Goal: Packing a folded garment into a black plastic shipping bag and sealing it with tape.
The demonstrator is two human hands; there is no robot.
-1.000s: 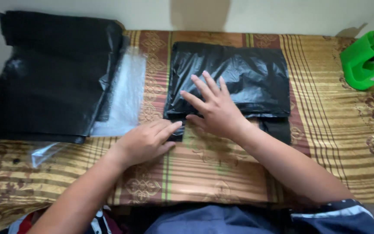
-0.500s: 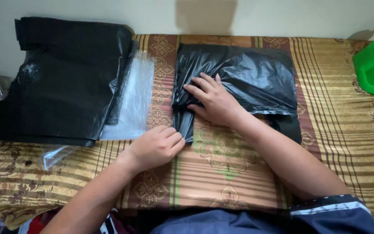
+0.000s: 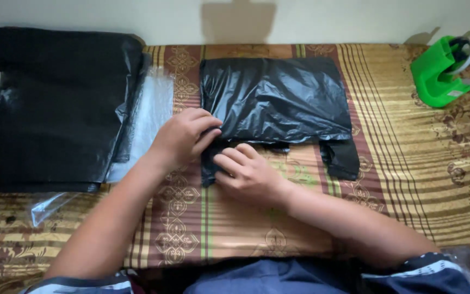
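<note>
Left hand (image 3: 183, 139) flat on the near left corner of the black plastic bag (image 3: 276, 100), fingers together and pressing down, gripping nothing. Right hand (image 3: 248, 174) just beside it, knuckles bent, fingertips on the bag's left handle strip; whether pinched or only pressed, cannot tell. Bag spread flat in the middle of the worktop (image 3: 409, 179), second handle strip (image 3: 341, 159) sticking out toward the body at the right. Brown and gold striped patterned cloth under everything. Stack of black bags (image 3: 55, 109) lying well to the left, partly on a clear plastic sheet (image 3: 150, 111). Green tape dispenser (image 3: 439, 73) standing at the far right corner, well apart from both hands. Pale wall behind.
</note>
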